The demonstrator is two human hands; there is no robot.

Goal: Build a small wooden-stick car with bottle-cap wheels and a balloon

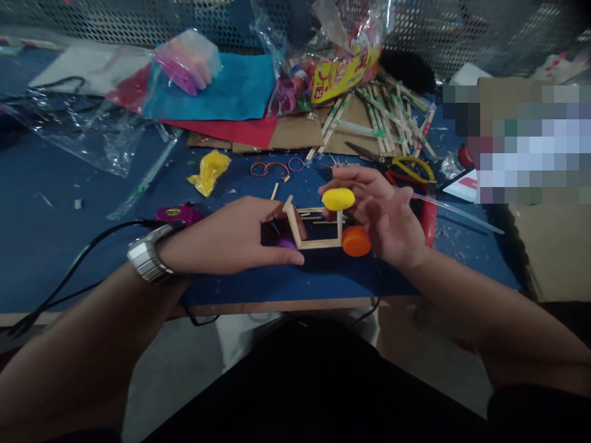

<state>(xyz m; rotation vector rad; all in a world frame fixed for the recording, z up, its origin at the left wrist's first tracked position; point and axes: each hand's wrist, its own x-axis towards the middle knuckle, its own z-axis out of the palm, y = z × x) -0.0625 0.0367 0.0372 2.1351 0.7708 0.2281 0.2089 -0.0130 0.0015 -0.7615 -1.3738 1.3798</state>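
Observation:
My left hand (233,240) is closed on the left side of a small cart-like frame (321,244) built of thin wooden sticks. Under my left thumb shows part of a purple round piece (286,243). At the frame's right end are a yellow round cap (338,199), higher up, and an orange round cap (356,241) by the lower corner. My right hand (392,224) is open beside these caps, palm turned inward and fingers apart. Some of its fingertips pass behind the yellow cap, so I cannot tell whether they touch it.
Pliers with yellow handles (413,165) lie beyond my right hand, near bundled wooden sticks (383,120). A crumpled yellow wrapper (210,172), rubber bands (265,169) and a magenta object (178,213) with a black cable are left. Behind lie cardboard, coloured sheets (240,86) and plastic bags.

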